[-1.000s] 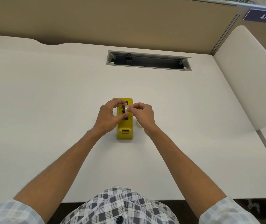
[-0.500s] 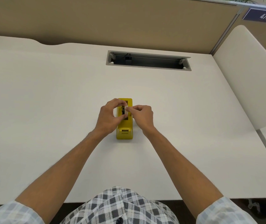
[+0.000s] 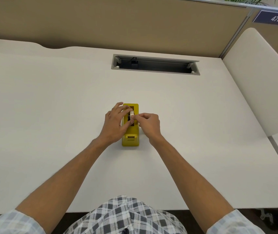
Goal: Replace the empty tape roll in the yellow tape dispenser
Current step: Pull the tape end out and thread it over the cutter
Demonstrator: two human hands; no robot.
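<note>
Nearest you, your checked short-sleeved shirt point(image 3: 126, 215) fills the bottom edge, and both bare forearms reach out over the plain white desk top point(image 3: 50, 115) to the yellow plastic tape dispenser point(image 3: 130, 140), which stands mid-desk with its cutter end toward you. A second ago both hands held the pale tape roll on its black hub point(image 3: 131, 115) above the cradle; now it sits lower, inside the slot. Your left hand point(image 3: 115, 124) has fingers spread over the roll's left side, thumb against it. Your right hand point(image 3: 149, 124) pinches thumb and forefinger at the roll's edge, likely on the loose tape end, though that is too small to confirm. Seating looks nearly done; threading to the cutter remains. Beyond lies the grey recessed cable tray point(image 3: 155, 71).
</note>
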